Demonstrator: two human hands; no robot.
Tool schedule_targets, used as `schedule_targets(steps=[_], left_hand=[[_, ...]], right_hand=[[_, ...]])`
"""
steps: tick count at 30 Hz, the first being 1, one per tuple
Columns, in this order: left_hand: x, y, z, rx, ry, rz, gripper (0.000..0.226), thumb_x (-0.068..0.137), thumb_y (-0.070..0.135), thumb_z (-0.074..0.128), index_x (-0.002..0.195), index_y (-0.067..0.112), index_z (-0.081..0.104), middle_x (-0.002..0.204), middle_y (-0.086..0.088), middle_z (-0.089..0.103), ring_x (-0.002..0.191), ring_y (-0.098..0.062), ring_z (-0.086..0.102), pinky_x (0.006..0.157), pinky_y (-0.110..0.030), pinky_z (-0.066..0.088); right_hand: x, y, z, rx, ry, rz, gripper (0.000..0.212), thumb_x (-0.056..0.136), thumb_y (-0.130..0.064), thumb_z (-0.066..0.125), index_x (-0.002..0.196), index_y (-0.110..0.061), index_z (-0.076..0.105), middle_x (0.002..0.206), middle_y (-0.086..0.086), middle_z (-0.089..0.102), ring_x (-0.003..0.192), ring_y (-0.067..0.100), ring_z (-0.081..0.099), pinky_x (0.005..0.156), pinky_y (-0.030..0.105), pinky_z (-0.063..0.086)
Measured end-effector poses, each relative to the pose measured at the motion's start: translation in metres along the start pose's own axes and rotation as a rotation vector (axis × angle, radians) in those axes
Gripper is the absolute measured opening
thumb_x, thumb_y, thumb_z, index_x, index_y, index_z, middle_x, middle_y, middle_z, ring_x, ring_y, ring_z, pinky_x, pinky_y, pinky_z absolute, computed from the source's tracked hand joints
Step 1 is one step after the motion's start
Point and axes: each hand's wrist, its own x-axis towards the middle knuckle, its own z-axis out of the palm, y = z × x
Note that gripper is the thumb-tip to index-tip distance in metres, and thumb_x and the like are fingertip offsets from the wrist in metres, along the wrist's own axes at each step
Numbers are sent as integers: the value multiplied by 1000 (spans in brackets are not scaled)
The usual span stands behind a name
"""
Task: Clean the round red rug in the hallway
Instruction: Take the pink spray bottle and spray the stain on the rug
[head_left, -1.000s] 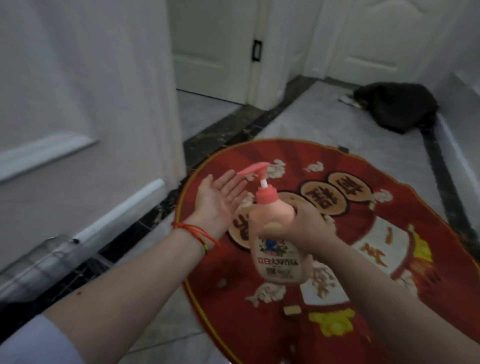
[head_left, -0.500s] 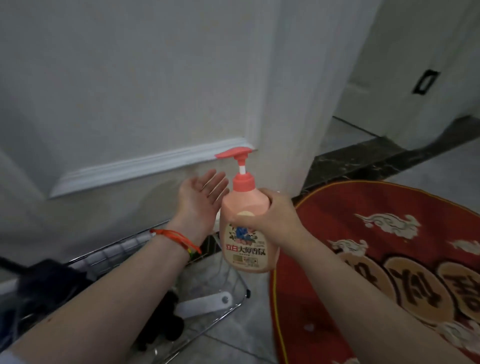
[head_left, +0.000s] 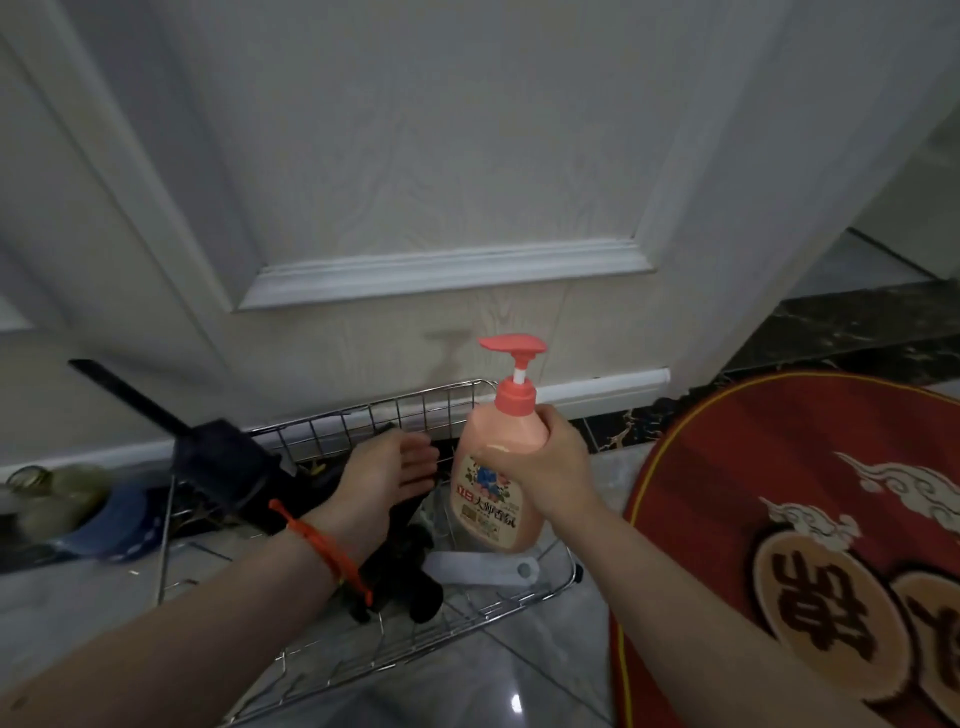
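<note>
Held apart with fingers straight, the left hand (head_left: 387, 475) is seen above the wire basket (head_left: 363, 415), gripping nothing. Just to its right, the pump bottle (head_left: 493, 499) is clasped upright at the shoulder by the right hand (head_left: 545, 462), nozzle turned leftward. Further right, the round red rug (head_left: 779, 519) lies flat on the floor, nearer the right hand.

Pink bottle (head_left: 491, 478) — red rug (head_left: 779, 519).
</note>
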Motion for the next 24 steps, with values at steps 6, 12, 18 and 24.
schedule_targets(steps=[6, 12, 18, 24], left_hand=[[9, -27, -12, 82, -59, -37, 29, 99, 16, 45, 121, 1, 55, 105, -13, 61, 83, -18, 58, 67, -23, 47], [10, -29, 4, 134, -164, 18, 23, 101, 20, 40, 116, 11, 55, 97, -5, 59, 80, -11, 54, 69, -19, 42], [14, -34, 26, 143, -221, 36, 21, 98, 6, 42, 109, 8, 60, 81, -5, 58, 57, -5, 60, 52, -14, 43], [13, -32, 32, 165, -201, 46, 25, 96, 4, 41, 88, 14, 63, 67, 2, 56, 51, -3, 51, 45, -11, 37]], right_hand=[[11, 23, 23, -37, -50, 54, 61, 68, -14, 83, 120, -12, 51, 108, -4, 57, 91, 4, 54, 73, 14, 42], [15, 19, 17, -229, -59, -44, 60, 71, -20, 82, 121, -8, 52, 111, 2, 61, 95, 8, 54, 78, 15, 40], [-17, 23, 1, -246, 245, -249, 48, 74, -9, 78, 103, -26, 44, 99, -11, 53, 91, 3, 53, 71, 6, 40], [-43, 34, 4, -569, -29, -323, 15, 83, -12, 65, 77, -16, 52, 71, -3, 55, 63, 9, 52, 59, 22, 44]])
